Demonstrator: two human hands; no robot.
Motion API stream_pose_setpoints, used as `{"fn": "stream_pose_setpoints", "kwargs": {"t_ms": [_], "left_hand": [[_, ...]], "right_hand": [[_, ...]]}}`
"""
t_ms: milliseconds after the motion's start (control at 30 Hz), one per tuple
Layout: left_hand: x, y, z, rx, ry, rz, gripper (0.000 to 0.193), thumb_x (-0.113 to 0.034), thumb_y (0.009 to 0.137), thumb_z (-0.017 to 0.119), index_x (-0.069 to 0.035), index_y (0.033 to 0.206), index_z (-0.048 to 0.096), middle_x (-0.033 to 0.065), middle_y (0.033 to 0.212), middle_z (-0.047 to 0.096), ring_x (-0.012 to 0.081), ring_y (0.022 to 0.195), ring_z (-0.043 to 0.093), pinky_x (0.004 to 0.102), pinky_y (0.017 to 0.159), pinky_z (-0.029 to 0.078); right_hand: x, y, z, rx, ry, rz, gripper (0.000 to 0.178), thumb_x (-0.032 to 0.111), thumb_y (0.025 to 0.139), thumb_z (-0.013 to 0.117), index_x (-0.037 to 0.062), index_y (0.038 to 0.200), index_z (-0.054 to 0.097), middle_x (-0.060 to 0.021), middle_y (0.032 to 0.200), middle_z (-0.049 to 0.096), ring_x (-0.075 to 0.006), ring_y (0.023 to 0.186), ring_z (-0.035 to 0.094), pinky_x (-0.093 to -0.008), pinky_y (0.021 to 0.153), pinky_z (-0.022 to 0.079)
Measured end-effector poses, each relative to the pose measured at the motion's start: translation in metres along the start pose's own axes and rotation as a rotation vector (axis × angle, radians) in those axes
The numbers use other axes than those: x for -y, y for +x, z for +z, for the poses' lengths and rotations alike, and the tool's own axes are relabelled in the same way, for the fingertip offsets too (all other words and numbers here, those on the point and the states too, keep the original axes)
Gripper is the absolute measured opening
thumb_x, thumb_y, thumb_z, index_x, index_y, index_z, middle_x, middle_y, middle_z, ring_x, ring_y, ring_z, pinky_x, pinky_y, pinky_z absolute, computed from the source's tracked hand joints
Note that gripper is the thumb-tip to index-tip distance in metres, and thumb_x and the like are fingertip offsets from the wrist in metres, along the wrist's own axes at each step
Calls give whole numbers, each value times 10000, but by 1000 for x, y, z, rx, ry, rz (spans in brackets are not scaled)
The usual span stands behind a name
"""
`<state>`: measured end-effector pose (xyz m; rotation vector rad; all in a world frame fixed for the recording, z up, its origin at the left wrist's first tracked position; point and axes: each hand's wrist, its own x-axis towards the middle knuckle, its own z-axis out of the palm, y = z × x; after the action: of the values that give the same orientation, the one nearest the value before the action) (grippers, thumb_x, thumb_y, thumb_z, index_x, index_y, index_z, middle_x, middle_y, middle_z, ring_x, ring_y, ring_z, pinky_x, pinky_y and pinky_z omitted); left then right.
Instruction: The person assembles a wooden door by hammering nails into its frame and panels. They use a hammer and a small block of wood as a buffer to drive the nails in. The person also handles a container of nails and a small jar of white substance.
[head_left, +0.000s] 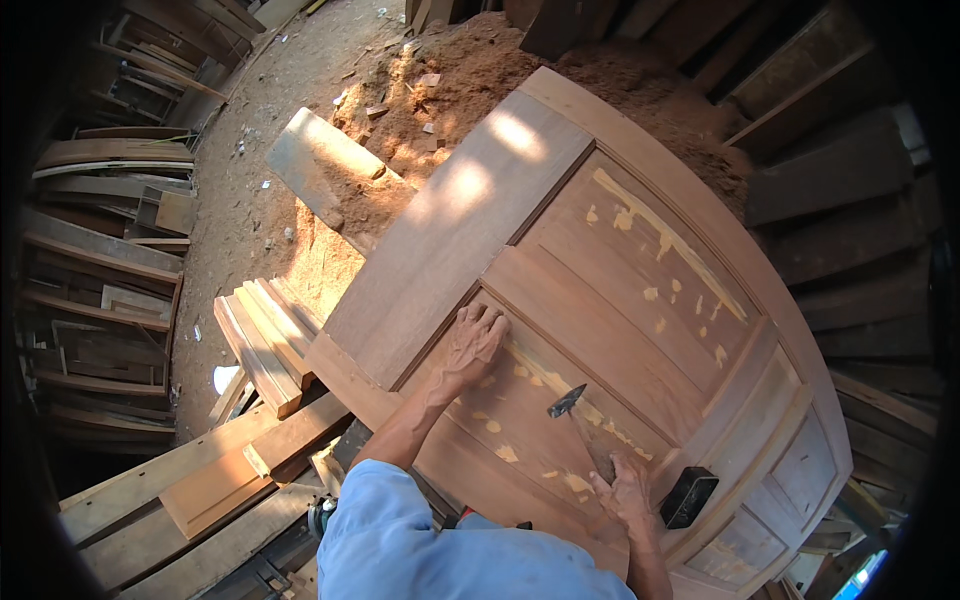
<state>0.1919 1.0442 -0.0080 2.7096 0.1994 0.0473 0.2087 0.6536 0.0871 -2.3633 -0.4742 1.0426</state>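
A large wooden panelled door (420,240) lies before me, with beige filler patches on its recessed panels. My left hand (478,340) rests at the corner of a recessed panel, its fingers curled down against the moulding (468,296). Whatever its fingertips may pinch is hidden. My right hand (628,490) is closed around the handle of a hammer (567,401), over the lower part of the same panel. Its dark head points away from me, to the right of my left hand. Just right of my right hand, a black block-shaped object (690,497) sits on the door.
Sawdust (470,60) is heaped beyond the door. Wooden mouldings (262,345) and planks (180,465) are stacked at the left. Curved timber pieces (110,160) fill a rack at the far left. Dark boards (840,190) lean along the right side.
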Motion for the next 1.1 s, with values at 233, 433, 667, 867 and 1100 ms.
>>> {"fn": "stream_pose_setpoints", "kwargs": {"t_ms": [233, 433, 667, 867, 1100], "left_hand": [[36, 28, -41, -351, -42, -122, 172, -18, 884, 691, -80, 1039, 650, 190, 1358, 655, 373, 1291, 563, 510, 1046, 407], [41, 4, -17, -21, -88, 139, 108, -100, 945, 656, -49, 1030, 613, 226, 1510, 580, 393, 1492, 454, 562, 1178, 384], [44, 2, -13, 85, -63, 135, 93, -97, 961, 596, -41, 1035, 585, 214, 1565, 542, 356, 1561, 379, 598, 1290, 256], [51, 2, -8, 103, -28, 146, 113, -95, 964, 567, -37, 1059, 581, 209, 1578, 532, 350, 1561, 383, 609, 1319, 164], [50, 4, -8, 111, -18, 138, 117, -110, 965, 570, -37, 1055, 585, 214, 1575, 533, 339, 1550, 407, 612, 1313, 181]], "right_hand": [[46, 59, 24, 216, -56, -7, 529, 308, 1003, 677, 97, 1473, 558, -252, 1376, 621, -458, 1243, 617, -541, 1050, 498], [79, 101, 20, 101, -151, -299, 549, 300, 1027, 653, 163, 1541, 520, -203, 1113, 689, -414, 1037, 696, -536, 876, 565], [82, 121, 11, -12, -205, -400, 553, 236, 1022, 637, 109, 1539, 489, -214, 989, 669, -435, 897, 702, -528, 781, 567], [65, 119, 10, 155, -156, -221, 617, 223, 965, 705, 130, 1539, 499, -217, 960, 652, -434, 864, 676, -534, 771, 556], [78, 135, 4, -60, -276, -447, 651, 276, 948, 734, 217, 1563, 530, -133, 871, 576, -340, 771, 590, -501, 699, 494]]}}
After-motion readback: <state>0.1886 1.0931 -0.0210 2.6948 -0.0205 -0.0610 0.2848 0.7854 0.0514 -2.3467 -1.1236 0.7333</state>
